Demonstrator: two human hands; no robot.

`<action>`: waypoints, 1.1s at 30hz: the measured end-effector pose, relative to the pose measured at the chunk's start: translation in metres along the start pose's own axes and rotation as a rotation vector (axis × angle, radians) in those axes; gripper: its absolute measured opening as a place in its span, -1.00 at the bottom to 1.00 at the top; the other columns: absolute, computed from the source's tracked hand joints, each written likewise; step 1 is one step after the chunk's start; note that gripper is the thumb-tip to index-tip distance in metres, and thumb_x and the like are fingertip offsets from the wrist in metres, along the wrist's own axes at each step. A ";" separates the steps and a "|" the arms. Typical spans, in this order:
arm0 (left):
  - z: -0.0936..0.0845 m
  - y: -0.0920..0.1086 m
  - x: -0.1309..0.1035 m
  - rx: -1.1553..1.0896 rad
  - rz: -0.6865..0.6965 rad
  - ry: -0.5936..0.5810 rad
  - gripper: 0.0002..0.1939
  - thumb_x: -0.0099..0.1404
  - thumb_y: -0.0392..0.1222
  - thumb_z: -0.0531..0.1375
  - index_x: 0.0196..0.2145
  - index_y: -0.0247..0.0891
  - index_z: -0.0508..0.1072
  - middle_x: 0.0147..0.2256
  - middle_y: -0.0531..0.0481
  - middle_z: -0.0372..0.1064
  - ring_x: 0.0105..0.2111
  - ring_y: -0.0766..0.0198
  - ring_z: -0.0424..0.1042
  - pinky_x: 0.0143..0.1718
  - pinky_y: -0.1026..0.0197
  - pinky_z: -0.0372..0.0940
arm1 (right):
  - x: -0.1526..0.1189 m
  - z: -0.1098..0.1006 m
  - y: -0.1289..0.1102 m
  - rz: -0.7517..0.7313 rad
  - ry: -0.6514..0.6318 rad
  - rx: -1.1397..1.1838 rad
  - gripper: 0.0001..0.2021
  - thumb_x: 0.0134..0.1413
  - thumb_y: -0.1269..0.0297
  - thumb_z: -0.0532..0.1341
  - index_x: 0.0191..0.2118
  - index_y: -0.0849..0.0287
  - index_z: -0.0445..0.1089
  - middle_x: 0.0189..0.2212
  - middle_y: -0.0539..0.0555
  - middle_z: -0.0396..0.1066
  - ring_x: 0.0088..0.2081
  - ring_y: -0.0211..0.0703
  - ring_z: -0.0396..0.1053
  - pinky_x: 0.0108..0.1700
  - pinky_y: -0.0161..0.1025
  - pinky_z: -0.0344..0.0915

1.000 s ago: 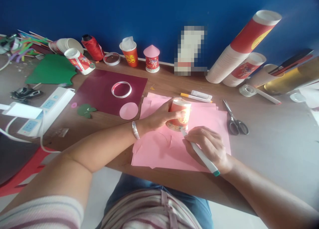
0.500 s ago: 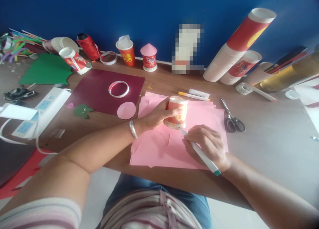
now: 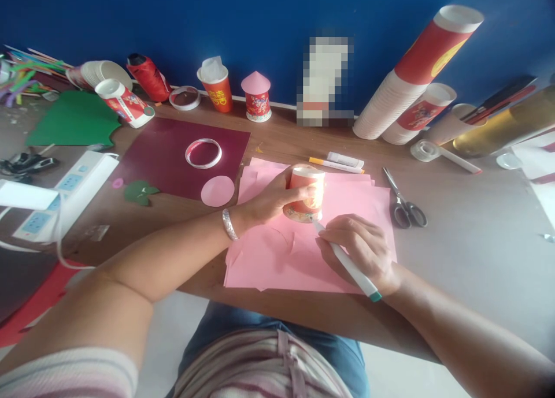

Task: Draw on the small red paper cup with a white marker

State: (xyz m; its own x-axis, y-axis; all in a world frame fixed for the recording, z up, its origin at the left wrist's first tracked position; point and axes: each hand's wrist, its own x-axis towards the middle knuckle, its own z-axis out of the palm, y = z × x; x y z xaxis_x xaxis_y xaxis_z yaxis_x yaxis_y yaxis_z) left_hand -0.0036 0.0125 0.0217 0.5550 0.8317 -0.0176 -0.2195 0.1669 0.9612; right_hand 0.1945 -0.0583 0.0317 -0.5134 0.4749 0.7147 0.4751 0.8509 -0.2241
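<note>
A red and white paper cup [image 3: 302, 185] is held in my left hand [image 3: 277, 197], with the fingers wrapped round its side. Patterned marks run along the cup's lower white band. My right hand [image 3: 359, 250] grips a white marker [image 3: 353, 271] with a green end, its tip at the cup's lower edge. Whether the tip touches the cup I cannot tell. Beneath both hands lie stacked sheets of pink paper [image 3: 260, 265]. A pink paper circle [image 3: 218, 191] rests to the left of the stack.
Scissors [image 3: 403, 204] lie right of the paper. Behind it are a yellow-and-white marker [image 3: 336, 166] and a red cup with a pink cone top [image 3: 257, 100]. A tall cup stack [image 3: 390, 103] leans against the blue wall. A power strip [image 3: 65, 193] sits at left.
The marker tip has come closer to the cup's lower band. Both hands keep their hold, and the whole view has shifted slightly.
</note>
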 end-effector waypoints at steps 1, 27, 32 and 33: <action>0.000 0.000 0.000 0.010 0.005 -0.005 -0.64 0.24 0.09 0.37 -0.18 -0.22 0.49 -0.34 -0.07 0.44 -0.35 0.22 0.44 -0.37 0.19 0.34 | 0.000 0.000 0.000 0.003 -0.001 0.001 -0.78 0.15 0.55 0.27 -0.13 0.14 0.36 -0.44 0.00 0.45 -0.45 -0.20 0.44 -0.38 -0.23 0.47; 0.003 0.007 0.000 -0.066 -0.019 -0.073 -0.68 0.25 -0.03 0.35 -0.40 -0.26 0.32 -0.44 0.04 0.23 -0.42 0.34 0.28 -0.40 0.26 0.28 | 0.000 0.003 0.001 0.010 -0.017 -0.007 -0.80 0.20 0.55 0.28 -0.13 0.18 0.33 -0.43 0.03 0.44 -0.43 -0.21 0.43 -0.37 -0.22 0.47; 0.003 0.004 0.000 -0.066 -0.029 -0.105 -0.71 0.27 -0.01 0.33 -0.33 -0.25 0.38 -0.42 0.02 0.26 -0.43 0.31 0.31 -0.40 0.22 0.30 | 0.001 0.002 -0.003 0.053 -0.036 0.022 -0.83 0.21 0.55 0.25 -0.18 0.14 0.33 -0.46 -0.01 0.43 -0.44 -0.23 0.43 -0.36 -0.25 0.47; 0.003 0.004 0.000 -0.077 -0.031 -0.112 -0.72 0.27 -0.01 0.33 -0.30 -0.25 0.39 -0.42 0.03 0.26 -0.44 0.32 0.30 -0.40 0.22 0.30 | 0.001 0.002 -0.004 0.069 -0.038 0.031 -0.82 0.21 0.55 0.25 -0.19 0.13 0.33 -0.46 -0.03 0.43 -0.44 -0.24 0.43 -0.36 -0.26 0.47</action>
State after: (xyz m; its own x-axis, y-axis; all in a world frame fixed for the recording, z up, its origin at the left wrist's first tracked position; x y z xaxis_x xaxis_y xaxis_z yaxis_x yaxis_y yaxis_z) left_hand -0.0021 0.0116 0.0265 0.6479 0.7616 -0.0119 -0.2595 0.2354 0.9366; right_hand 0.1913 -0.0606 0.0318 -0.5073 0.5405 0.6712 0.4881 0.8221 -0.2932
